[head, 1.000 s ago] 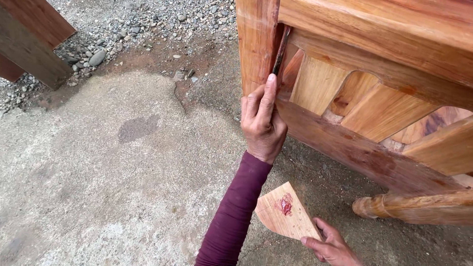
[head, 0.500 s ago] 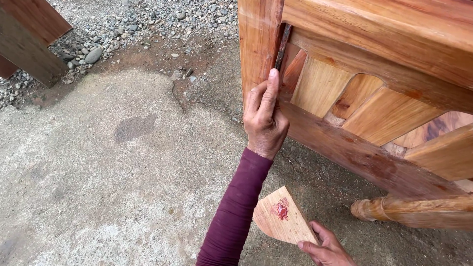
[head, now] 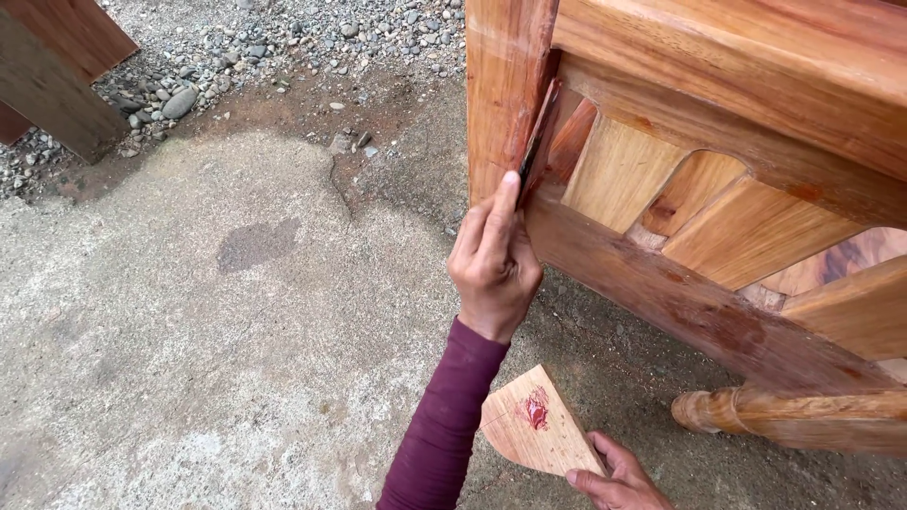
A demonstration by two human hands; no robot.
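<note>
My left hand (head: 493, 264), in a maroon sleeve, is raised against the corner post (head: 505, 85) of a reddish wooden furniture frame. Its index finger presses a thin dark blade (head: 535, 142) into the seam between the post and the slatted side panel (head: 624, 175). Lower down, at the bottom edge of the view, my right hand (head: 616, 480) grips a small wedge-shaped wood scrap (head: 534, 430) that carries a smear of red paste. The scrap is held flat just above the ground, apart from the frame.
The frame's lower rail (head: 680, 302) and a turned wooden piece (head: 784, 416) lie to the right. Rough concrete ground (head: 217, 359) spreads left, with gravel (head: 274, 38) beyond. Dark timber boards (head: 57, 76) stand at the top left.
My left hand has slid the blade a little higher up the post seam. My right hand and the scrap have stayed low, shifting only slightly.
</note>
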